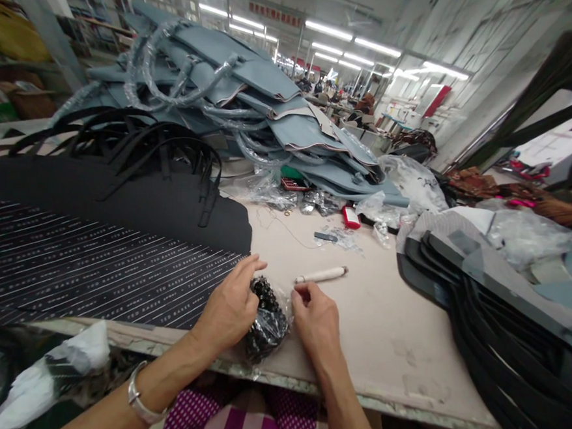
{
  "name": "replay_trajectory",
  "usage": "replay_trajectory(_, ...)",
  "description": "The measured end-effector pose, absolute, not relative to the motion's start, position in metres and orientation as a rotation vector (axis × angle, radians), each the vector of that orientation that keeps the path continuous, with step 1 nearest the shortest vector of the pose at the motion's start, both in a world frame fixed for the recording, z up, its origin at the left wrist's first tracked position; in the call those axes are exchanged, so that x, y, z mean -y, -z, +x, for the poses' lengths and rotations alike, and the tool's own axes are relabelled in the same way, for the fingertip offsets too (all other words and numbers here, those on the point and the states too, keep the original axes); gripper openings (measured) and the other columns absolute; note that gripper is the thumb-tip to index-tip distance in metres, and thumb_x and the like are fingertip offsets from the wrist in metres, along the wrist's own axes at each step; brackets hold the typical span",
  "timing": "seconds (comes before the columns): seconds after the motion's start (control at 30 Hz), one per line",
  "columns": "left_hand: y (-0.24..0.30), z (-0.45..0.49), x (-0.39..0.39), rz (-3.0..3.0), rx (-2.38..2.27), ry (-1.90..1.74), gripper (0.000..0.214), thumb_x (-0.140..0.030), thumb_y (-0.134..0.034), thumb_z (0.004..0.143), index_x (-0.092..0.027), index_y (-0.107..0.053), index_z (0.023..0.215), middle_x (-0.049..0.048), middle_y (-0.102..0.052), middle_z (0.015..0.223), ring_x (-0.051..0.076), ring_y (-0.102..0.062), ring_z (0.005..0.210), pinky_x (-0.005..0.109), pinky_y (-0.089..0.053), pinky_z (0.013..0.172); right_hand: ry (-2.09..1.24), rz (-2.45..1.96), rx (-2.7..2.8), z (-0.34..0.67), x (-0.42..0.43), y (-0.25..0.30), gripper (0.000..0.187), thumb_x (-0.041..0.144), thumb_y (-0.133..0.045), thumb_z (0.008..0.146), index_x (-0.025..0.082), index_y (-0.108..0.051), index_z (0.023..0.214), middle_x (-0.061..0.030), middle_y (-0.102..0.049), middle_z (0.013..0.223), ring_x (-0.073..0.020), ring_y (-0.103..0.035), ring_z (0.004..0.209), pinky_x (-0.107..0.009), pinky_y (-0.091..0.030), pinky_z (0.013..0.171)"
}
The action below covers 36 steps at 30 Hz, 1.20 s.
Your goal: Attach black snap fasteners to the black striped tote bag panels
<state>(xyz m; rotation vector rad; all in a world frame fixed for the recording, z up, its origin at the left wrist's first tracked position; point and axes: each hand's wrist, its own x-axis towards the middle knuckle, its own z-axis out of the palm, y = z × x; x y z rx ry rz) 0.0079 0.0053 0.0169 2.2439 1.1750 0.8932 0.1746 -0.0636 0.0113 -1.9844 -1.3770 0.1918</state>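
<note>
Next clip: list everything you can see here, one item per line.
bag of small black parts: one, clear plastic, near table edge, between the hands
pen-like tool: one, white, lying just beyond the bag
table: one, beige, across the view
striped fabric: one sheet, black with pale lines, left
straps: a pile, black, behind the fabric
handbags: a stack, blue-grey, handles plastic-wrapped, far centre
cut panels: a stack, dark grey, right
small item: one, red, mid-table
left hand: grips the bag; silver bangle on the wrist
right hand: pinches the bag's top
</note>
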Motion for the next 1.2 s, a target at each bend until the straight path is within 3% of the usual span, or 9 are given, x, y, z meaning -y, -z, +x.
replay_trajectory(0.1, -0.014, 0.006, -0.007, 2.175, -1.219, -0.933, 0.04, -0.007, -0.042, 0.076, -0.013, -0.06, 0.112, 0.0137, -0.059, 0.128, 0.024, -0.055, 0.122, 0.042, -0.045, 0.108, -0.232, -1.812, 1.434, 0.165, 0.069, -0.033, 0.019, 0.02, -0.055, 0.084, 0.017, -0.068, 0.097, -0.0072, -0.073, 0.091, -0.0174, -0.067, 0.08, -0.027, -0.051, 0.074)
replay_trajectory(0.2, -0.017, 0.004, -0.012, 2.151, -1.195, -0.897, 0.025, -0.013, -0.047, 0.079, -0.016, -0.064, 0.097, 0.0126, -0.064, 0.117, 0.024, -0.06, 0.112, 0.043, -0.047, 0.103, -0.45, -1.683, 1.594, 0.148, 0.071, -0.054, 0.021, 0.017, -0.053, 0.087, 0.02, -0.07, 0.098, -0.0049, -0.074, 0.092, -0.0165, -0.067, 0.081, -0.026, -0.05, 0.075)
replay_trajectory(0.43, -0.02, 0.0, -0.019, 2.063, -1.189, -0.829, 0.016, -0.021, -0.048, 0.083, -0.021, -0.064, 0.081, 0.004, -0.067, 0.086, 0.019, -0.063, 0.083, 0.033, -0.05, 0.081, -0.489, -2.06, 1.744, 0.135, 0.049, -0.052, 0.025, 0.028, -0.056, 0.09, 0.015, -0.071, 0.105, -0.0167, -0.075, 0.096, -0.0275, -0.07, 0.089, -0.034, -0.046, 0.077)
replay_trajectory(0.73, -0.018, 0.0, -0.013, 1.933, -1.113, -0.802, 0.016, -0.026, -0.042, 0.089, -0.023, -0.057, 0.086, -0.0001, -0.064, 0.08, 0.019, -0.062, 0.077, 0.031, -0.046, 0.074, -0.816, -1.835, 1.68, 0.152, 0.033, -0.046, 0.031, 0.022, -0.063, 0.078, 0.018, -0.071, 0.108, -0.0091, -0.077, 0.1, -0.0225, -0.07, 0.091, -0.031, -0.049, 0.081)
replay_trajectory(0.87, -0.013, -0.001, -0.009, 1.845, -1.064, -0.879, 0.019, -0.03, -0.04, 0.092, -0.021, -0.057, 0.091, 0.0018, -0.065, 0.085, 0.019, -0.063, 0.083, 0.032, -0.048, 0.079, -0.954, -1.769, 1.489, 0.155, 0.029, -0.032, 0.033, 0.024, -0.069, 0.071, 0.014, -0.07, 0.103, -0.007, -0.076, 0.091, -0.0196, -0.07, 0.082, -0.028, -0.052, 0.073)
replay_trajectory(1.0, -0.011, -0.003, -0.006, 1.785, -1.02, -0.958, 0.02, -0.031, -0.04, 0.093, -0.02, -0.057, 0.092, 0.0028, -0.065, 0.09, 0.019, -0.063, 0.088, 0.033, -0.049, 0.084, -0.999, -1.73, 1.32, 0.154, 0.029, -0.023, 0.049, 0.024, -0.075, 0.064, 0.011, -0.064, 0.11, -0.0081, -0.074, 0.095, -0.0186, -0.068, 0.086, -0.029, -0.053, 0.076)
replay_trajectory(1.2, -0.01, -0.006, -0.007, 1.762, -0.883, -1.034, 0.014, -0.025, -0.044, 0.093, -0.02, -0.056, 0.088, 0.0033, -0.061, 0.093, 0.018, -0.058, 0.094, 0.032, -0.046, 0.089, -1.044, -1.65, 1.258, 0.153, 0.036, -0.033, 0.055, 0.027, -0.078, 0.062, 0.016, -0.06, 0.113, -0.0038, -0.07, 0.091, -0.0177, -0.065, 0.082, -0.031, -0.051, 0.076)
